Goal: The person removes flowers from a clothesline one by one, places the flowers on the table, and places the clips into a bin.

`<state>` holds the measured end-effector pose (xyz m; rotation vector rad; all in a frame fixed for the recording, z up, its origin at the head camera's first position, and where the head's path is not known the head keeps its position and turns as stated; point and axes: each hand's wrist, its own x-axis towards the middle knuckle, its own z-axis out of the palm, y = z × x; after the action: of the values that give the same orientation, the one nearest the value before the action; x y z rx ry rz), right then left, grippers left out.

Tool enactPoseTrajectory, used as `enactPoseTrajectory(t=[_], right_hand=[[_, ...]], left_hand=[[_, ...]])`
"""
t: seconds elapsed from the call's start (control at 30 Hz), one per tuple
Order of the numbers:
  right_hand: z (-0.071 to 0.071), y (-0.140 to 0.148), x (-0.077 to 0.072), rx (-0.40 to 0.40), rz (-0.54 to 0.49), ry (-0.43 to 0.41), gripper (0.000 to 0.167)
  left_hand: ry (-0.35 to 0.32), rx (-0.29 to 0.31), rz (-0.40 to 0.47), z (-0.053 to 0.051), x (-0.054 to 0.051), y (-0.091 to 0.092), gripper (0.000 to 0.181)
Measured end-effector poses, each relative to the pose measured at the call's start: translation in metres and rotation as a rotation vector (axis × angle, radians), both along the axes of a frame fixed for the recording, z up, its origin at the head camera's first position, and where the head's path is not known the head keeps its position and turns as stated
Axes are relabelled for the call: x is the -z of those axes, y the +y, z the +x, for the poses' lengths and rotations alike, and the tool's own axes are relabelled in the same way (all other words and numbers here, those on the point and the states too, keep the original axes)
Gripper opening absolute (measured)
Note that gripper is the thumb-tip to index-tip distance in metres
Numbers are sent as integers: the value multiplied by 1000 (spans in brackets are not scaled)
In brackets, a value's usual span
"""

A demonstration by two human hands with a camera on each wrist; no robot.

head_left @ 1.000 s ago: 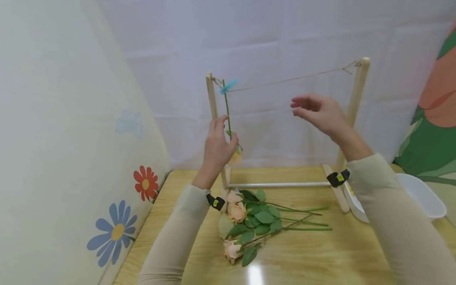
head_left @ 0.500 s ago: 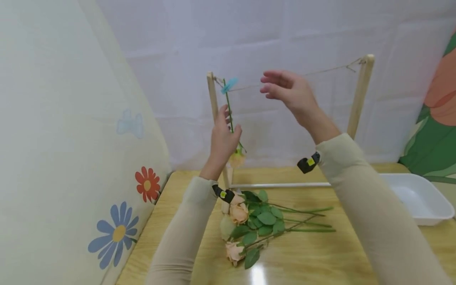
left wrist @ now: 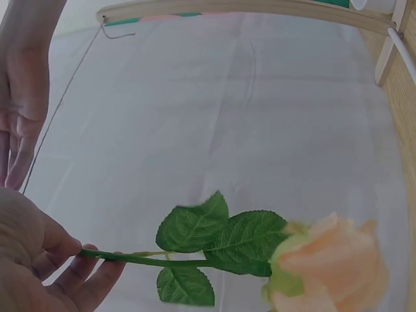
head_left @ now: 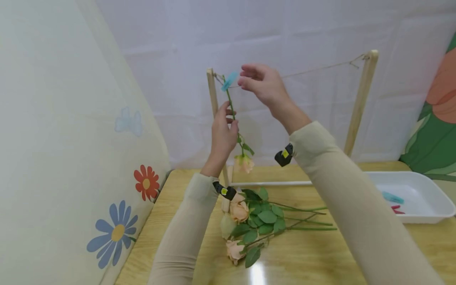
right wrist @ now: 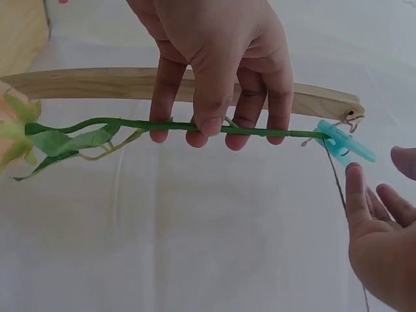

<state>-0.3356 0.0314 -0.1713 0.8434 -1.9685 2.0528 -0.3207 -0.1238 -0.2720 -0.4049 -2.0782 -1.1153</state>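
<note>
A peach rose (head_left: 244, 163) hangs head down in the head view, its green stem clipped near the tip to a string (head_left: 317, 70) by a blue clothespin (head_left: 229, 81). My left hand (head_left: 223, 137) pinches the stem below the clothespin; in the right wrist view its thumb lies on the near side of the stem, its fingers behind. My right hand (head_left: 266, 88) is beside the clothespin, thumb and fingers apart. From the right wrist view, the right hand's index fingertip (right wrist: 354, 172) is at the clothespin's edge; whether they touch I cannot tell.
The string runs between two wooden posts (head_left: 360, 103) of a frame with a white bar (head_left: 270, 183) low down. Several roses (head_left: 239, 211) lie on the wooden table (head_left: 295, 261). At right, a white tray (head_left: 432, 192) holds a blue clothespin (head_left: 393, 197) and a red one (head_left: 397, 209).
My right hand has moved left along the string to the clothespin. My left hand has risen slightly and closed on the stem; the rose head has swung a little right.
</note>
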Motion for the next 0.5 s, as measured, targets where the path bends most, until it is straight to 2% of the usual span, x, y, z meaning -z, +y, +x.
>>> enactPoseTrajectory(t=[0.27,0.5], right_hand=[[-4,-13,-1,48,53,-56,51],[-3,-25,2,93,-17,-49,39]], left_hand=[[-16,36,22,1,1,-1,54],[0,44,14,2,0,-3,53]])
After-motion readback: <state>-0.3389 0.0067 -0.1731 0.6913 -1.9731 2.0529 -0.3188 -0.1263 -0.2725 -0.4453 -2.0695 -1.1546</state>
